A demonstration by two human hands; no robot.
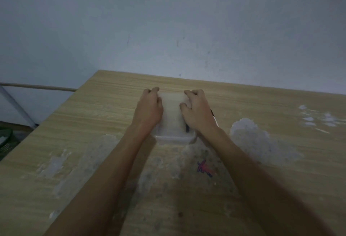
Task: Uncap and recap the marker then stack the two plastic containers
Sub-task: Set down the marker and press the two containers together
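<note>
A clear plastic container [173, 115] sits on the wooden table [93, 123] near its far edge, with a second clear rim [175, 139] showing beneath it at the front, so the two look stacked. My left hand [148, 108] grips the container's left side and my right hand [198, 110] grips its right side, fingers curled over the top. A dark marker [213, 115] with a white part lies just right of my right hand, mostly hidden by it. A dark streak [186, 128] shows through the plastic near my right wrist.
The table butts against a pale wall [168, 20]. White worn patches [250, 134] and a pink and blue scribble [205, 168] mark the tabletop. A dark green basket [5, 138] stands off the table's left edge.
</note>
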